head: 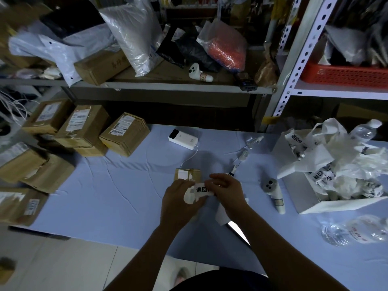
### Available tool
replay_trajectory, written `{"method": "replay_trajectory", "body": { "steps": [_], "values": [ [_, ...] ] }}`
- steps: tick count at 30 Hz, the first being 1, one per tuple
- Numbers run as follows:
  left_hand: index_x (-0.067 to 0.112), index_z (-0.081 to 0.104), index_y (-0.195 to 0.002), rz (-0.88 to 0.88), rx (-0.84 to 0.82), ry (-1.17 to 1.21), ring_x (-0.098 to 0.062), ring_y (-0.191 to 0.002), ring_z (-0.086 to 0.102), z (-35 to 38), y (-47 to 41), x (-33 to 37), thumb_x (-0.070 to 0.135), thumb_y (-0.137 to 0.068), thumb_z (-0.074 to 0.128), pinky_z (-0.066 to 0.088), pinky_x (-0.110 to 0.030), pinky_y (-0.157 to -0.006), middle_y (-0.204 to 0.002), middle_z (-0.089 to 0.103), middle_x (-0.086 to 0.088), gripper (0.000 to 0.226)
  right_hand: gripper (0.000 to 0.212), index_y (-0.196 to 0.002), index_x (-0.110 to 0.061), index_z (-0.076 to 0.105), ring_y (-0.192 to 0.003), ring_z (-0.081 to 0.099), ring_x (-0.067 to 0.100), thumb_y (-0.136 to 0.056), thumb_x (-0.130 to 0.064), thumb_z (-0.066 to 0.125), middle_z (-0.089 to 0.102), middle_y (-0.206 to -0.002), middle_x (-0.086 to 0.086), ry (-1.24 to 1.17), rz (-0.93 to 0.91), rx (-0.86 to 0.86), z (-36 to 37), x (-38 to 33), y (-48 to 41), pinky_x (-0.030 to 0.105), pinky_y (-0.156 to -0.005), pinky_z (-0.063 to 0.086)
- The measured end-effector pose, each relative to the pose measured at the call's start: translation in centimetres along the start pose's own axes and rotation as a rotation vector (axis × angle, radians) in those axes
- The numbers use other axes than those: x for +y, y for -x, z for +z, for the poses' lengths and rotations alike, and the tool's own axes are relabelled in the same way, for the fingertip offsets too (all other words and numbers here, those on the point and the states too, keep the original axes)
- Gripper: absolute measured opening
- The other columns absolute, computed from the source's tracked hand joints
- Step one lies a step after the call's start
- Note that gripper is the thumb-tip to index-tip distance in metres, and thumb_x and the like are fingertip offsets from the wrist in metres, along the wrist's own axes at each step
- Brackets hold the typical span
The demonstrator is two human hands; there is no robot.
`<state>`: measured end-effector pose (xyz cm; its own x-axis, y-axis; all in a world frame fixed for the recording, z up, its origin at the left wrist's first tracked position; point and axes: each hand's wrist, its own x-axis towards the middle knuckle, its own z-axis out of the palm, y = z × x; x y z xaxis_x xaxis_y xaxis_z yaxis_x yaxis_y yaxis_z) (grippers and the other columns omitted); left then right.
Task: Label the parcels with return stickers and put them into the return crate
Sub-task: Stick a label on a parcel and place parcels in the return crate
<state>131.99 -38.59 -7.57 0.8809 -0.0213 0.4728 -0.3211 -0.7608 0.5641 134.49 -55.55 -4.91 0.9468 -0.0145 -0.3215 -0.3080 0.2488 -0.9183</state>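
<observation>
You are looking at open blue table cloth (117,185) lying left of your hands, wide enough to pass through. Stacked cardboard boxes (123,134) are crowding the far left edge. A white power bank (183,139) and its cable (190,157) are sitting just behind the small parcel (189,175). On your right, a grey-headed device (273,192), an open white box (327,185) and plastic bottles (354,229) are blocking the way.

Single head view, looking steeply down, close over table (126,185).
</observation>
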Motion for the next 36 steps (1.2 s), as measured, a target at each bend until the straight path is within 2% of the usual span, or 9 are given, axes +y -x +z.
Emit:
{"method": "replay_trajectory", "body": {
  "steps": [3,5,11,15,20,23,26,31,36],
  "values": [
    [0.024,0.065,-0.110,-0.278,-0.165,0.139,-0.007,-0.087,0.066,-1.3,-0.5,0.1,0.070,-0.060,0.082,0.056,-0.019,-0.074,-0.099,0.070,0.009,0.071,0.022,-0.104,-0.004,0.070,-0.082,0.076,0.018,-0.085,0.002,0.077,0.078,-0.091,0.015,0.018,-0.019,0.035,-0.1,0.2,-0.1,0.019,-0.065,0.056],
    [0.029,0.064,-0.109,-0.465,-0.316,0.275,-0.005,-0.090,0.067,-1.7,-1.0,0.4,0.062,-0.052,0.092,0.058,-0.019,-0.075,-0.100,0.070,0.015,0.071,0.022,-0.106,-0.008,0.069,-0.087,0.076,0.020,-0.086,-0.002,0.077,0.078,-0.093,0.012,0.000,-0.013,0.050,-0.3,0.4,-0.4,0.025,-0.070,0.059],
    [0.012,0.079,-0.100,-0.873,-0.217,0.637,-0.019,-0.076,0.073,-2.0,-2.2,1.2,0.019,-0.089,0.077,0.055,-0.020,-0.061,-0.081,0.077,-0.004,0.014,0.023,-0.109,-0.011,0.068,-0.082,0.075,0.009,-0.088,-0.004,0.076,0.078,-0.094,0.007,0.043,-0.009,-0.002,-0.2,0.7,-1.0,0.017,-0.063,0.055],
    [0.009,0.078,-0.093,-0.895,-0.236,0.579,-0.010,-0.065,0.071,-2.0,-2.3,0.9,0.013,-0.088,0.077,0.050,-0.015,-0.055,-0.079,0.077,-0.005,0.007,0.023,-0.106,-0.012,0.069,-0.085,0.076,0.015,-0.086,-0.003,0.077,0.078,-0.094,0.009,0.087,0.018,-0.023,-0.2,1.8,-1.7,0.022,-0.067,0.059],
    [0.010,0.076,-0.087,-0.918,-0.210,0.429,-0.005,-0.065,0.070,-1.3,-2.0,0.0,0.012,-0.089,0.075,0.048,-0.015,-0.052,-0.076,0.075,0.000,0.003,0.029,-0.092,-0.028,0.071,-0.084,0.077,0.016,-0.083,-0.001,0.080,0.079,-0.090,0.004,0.286,0.025,0.014,0.1,4.3,-2.9,0.033,-0.075,0.063],
    [0.014,0.075,-0.084,-0.937,-0.191,0.370,-0.014,-0.073,0.072,-0.6,-2.3,-1.4,0.013,-0.089,0.073,0.054,-0.023,-0.057,-0.077,0.075,0.000,0.005,0.028,-0.101,-0.027,0.074,-0.090,0.076,0.018,-0.079,-0.010,0.081,0.079,-0.094,0.000,0.324,0.044,0.003,0.9,5.2,-4.5,0.045,-0.083,0.062],
    [0.018,0.073,-0.080,-0.951,-0.180,0.310,-0.019,-0.075,0.072,0.3,-3.2,-3.4,0.015,-0.088,0.073,0.057,-0.030,-0.065,-0.074,0.074,0.000,0.009,0.036,-0.110,-0.024,0.073,-0.092,0.074,0.015,-0.077,-0.016,0.082,0.077,-0.098,-0.003,0.421,-0.003,-0.010,2.1,5.8,-6.7,0.040,-0.086,0.060],
    [0.019,0.072,-0.076,-0.885,-0.223,0.203,-0.010,-0.069,0.068,1.9,-4.6,-7.7,0.019,-0.088,0.073,0.053,-0.023,-0.059,-0.070,0.071,0.004,0.012,0.030,-0.100,-0.017,0.072,-0.072,0.074,0.010,-0.076,-0.003,0.086,0.076,-0.089,0.000,0.362,0.115,0.071,3.7,6.4,-9.2,0.025,-0.057,0.059],
    [0.021,0.064,-0.067,-0.737,-0.320,0.182,-0.004,-0.061,0.061,4.2,-5.6,-11.2,0.018,-0.090,0.070,0.046,-0.018,-0.055,-0.064,0.065,0.008,0.024,0.030,-0.098,-0.019,0.070,-0.079,0.073,0.015,-0.076,-0.010,0.088,0.074,-0.091,-0.002,0.504,0.110,0.211,4.1,7.9,-11.0,0.024,-0.058,0.059]
  ]
}}
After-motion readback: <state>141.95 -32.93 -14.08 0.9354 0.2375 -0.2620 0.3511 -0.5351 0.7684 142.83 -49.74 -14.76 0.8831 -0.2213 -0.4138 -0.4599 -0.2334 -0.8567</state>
